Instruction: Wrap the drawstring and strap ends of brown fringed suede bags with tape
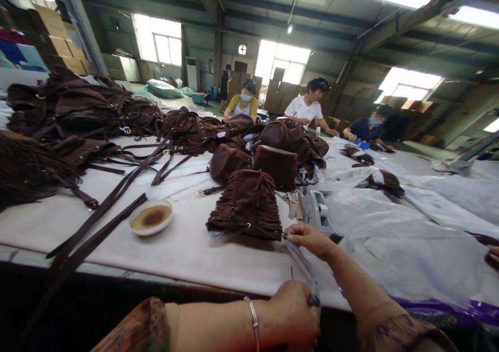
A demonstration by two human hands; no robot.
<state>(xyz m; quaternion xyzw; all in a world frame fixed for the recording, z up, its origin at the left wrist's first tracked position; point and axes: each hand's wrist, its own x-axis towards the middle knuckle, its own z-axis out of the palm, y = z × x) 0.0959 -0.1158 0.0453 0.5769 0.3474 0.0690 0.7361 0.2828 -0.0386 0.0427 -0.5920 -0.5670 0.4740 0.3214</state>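
A brown fringed bag (249, 201) lies on the white table in front of me. At its lower right corner, the fingers of my right hand (307, 237) are pinched on a thin strap end. My left hand (292, 310), with a silver bangle at the wrist, is closed at the table's front edge, lower than my right hand. A clear plastic strip (302, 261) runs between the two hands, its lower end inside my left fist. A dark piece shows at that fist; its shape is hard to make out.
A white dish (150, 218) with a brown stain stands left of the bag. Brown bags (93, 102) are heaped at the left and behind. Long straps (105, 217) hang over the front edge. Plastic sheets (401, 237) cover the right side. Several people are across the table.
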